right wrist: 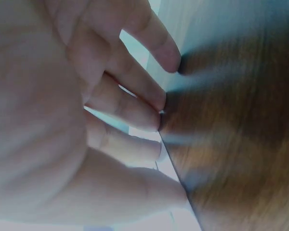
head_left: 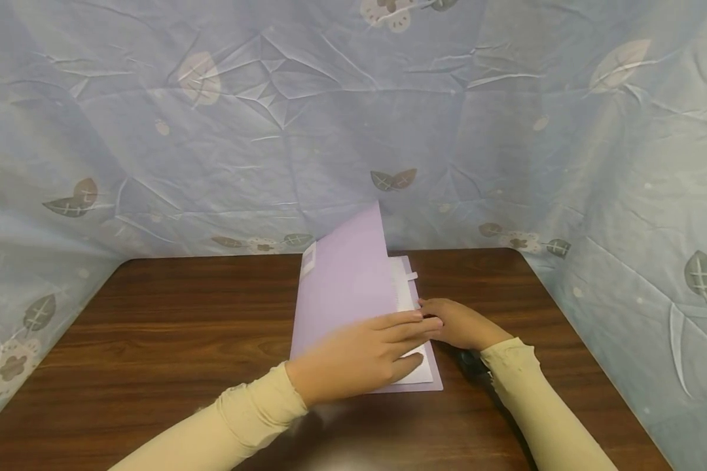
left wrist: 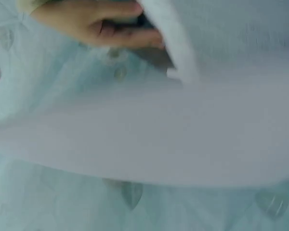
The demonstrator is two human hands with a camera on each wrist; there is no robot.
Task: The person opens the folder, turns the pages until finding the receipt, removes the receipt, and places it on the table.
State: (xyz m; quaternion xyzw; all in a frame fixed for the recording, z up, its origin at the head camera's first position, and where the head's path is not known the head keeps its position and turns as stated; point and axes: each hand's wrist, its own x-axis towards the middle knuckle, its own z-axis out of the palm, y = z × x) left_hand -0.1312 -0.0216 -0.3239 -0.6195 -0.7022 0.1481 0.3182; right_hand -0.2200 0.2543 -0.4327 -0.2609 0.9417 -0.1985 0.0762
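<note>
A light purple folder (head_left: 347,281) lies on the table, its front cover raised and slanting up to the left. White pages (head_left: 405,288) with a small white tab (head_left: 412,276) show under the cover. My left hand (head_left: 368,353) reaches across the lower part of the folder with straight fingers, close to the cover; whether it touches is unclear. My right hand (head_left: 462,324) is at the folder's right edge. In the right wrist view, its fingertips (right wrist: 156,120) rest on the tabletop along that edge, the thumb against the edge. The cover (left wrist: 183,139) looks blurred in the left wrist view.
The dark brown wooden table (head_left: 200,314) has rounded far corners. A pale blue curtain (head_left: 330,144) with leaf and flower prints hangs behind it and along both sides. A black strap or cord (head_left: 472,363) shows under the right wrist.
</note>
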